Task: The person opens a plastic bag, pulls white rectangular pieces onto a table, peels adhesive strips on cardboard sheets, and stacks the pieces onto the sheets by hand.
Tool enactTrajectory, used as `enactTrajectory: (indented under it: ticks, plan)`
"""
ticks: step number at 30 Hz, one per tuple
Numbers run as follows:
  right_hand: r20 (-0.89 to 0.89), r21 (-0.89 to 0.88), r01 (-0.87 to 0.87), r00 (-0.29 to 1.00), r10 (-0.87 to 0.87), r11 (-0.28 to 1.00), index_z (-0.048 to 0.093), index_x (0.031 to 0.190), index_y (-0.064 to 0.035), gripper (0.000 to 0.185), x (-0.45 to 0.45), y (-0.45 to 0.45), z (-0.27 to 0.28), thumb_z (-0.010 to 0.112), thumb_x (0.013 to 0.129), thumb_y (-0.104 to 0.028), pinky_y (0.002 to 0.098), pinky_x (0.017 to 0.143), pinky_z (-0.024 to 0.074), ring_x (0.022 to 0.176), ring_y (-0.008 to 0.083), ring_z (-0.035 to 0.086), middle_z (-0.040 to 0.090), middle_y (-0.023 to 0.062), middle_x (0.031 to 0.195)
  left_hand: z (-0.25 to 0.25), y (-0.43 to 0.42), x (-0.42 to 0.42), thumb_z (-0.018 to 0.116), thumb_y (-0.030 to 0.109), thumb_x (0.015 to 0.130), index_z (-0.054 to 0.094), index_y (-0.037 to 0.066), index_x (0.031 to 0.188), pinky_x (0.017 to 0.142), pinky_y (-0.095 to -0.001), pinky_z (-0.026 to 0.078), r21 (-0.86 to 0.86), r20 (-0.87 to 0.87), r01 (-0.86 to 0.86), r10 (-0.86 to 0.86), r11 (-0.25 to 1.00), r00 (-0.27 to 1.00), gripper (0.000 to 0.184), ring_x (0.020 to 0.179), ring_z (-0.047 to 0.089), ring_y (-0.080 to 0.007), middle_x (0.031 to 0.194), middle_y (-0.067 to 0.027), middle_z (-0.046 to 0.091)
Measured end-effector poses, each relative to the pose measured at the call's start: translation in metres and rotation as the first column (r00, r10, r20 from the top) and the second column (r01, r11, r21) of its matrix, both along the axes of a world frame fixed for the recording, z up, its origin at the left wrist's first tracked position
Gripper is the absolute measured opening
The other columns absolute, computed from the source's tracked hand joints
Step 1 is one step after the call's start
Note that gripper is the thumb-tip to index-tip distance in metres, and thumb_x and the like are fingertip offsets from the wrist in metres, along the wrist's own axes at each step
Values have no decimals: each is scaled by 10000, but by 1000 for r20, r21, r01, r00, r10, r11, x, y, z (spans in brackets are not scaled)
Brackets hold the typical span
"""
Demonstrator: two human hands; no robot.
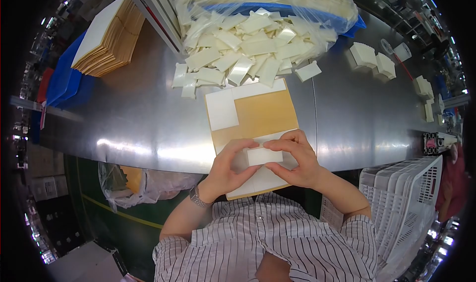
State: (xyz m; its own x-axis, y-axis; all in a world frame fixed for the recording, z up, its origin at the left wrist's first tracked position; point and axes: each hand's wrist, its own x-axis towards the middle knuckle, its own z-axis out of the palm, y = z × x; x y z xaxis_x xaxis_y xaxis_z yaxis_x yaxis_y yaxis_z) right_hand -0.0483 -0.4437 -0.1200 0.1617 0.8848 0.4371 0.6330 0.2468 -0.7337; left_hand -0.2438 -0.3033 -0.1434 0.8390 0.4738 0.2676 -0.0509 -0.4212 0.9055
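Observation:
Between my two hands is a small white rectangular piece (pixel 265 156), low over the near part of a yellow-brown board (pixel 267 111). My left hand (pixel 232 165) pinches its left end between thumb and fingers. At the right end, my right hand (pixel 296 158) grips it the same way. White rectangular patches cover the board's left side, its far edge and its near part, around a bare yellow-brown area. Beyond the board lies a heap of cream-white flat plastic pieces (pixel 258 44), spilling from a clear bag.
A blue tray (pixel 359 27) shows under the bag. Stacked boards (pixel 106 36) stand far left by a metal post (pixel 156 14). Small white stacks (pixel 363 55) sit far right. White crates (pixel 396 197) stand right of my body, near another person's red clothing (pixel 451 183).

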Motion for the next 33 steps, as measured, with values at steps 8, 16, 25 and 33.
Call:
enactTrajectory:
  ticks: [8, 16, 25, 33]
  plan:
    - [98, 42, -31, 995, 26, 999, 657, 1217, -61, 535, 3, 3, -4, 887, 733, -67, 336, 841, 479, 1017, 241, 555, 724, 48, 1215, -5, 4, 2, 831, 2, 790, 595, 71, 1243, 979, -374, 519, 27, 77, 33, -35, 999, 996, 516, 1152, 646, -280, 1261, -134, 659]
    - [110, 5, 46, 993, -46, 999, 620, 1277, -70, 666, 14, -3, -7, 937, 700, -168, 351, 876, 486, 1104, 253, 536, 674, 58, 1245, 1, 6, 3, 836, -12, 775, 656, 66, 1096, 948, -368, 531, 47, 70, 43, -46, 998, 996, 376, 1126, 649, -288, 1249, -136, 660]
    - [-47, -121, 50, 997, -56, 991, 600, 1252, -65, 650, 14, -4, -15, 937, 704, -158, 373, 990, 485, 1119, 252, 548, 644, 54, 1221, -3, 7, 4, 837, 5, 779, 745, 90, 1135, 898, -340, 525, 66, 90, 70, -76, 995, 993, 378, 1110, 642, -258, 1275, -118, 646]
    - [-128, -211, -145, 985, 120, 967, 673, 1166, -106, 429, 33, 9, -14, 872, 790, -161, 390, 985, 456, 1128, 246, 565, 667, 45, 1157, 9, 6, 6, 771, 35, 887, 777, 109, 1174, 820, -297, 539, -111, -7, 106, -107, 988, 994, 297, 973, 665, -201, 1290, -127, 642]
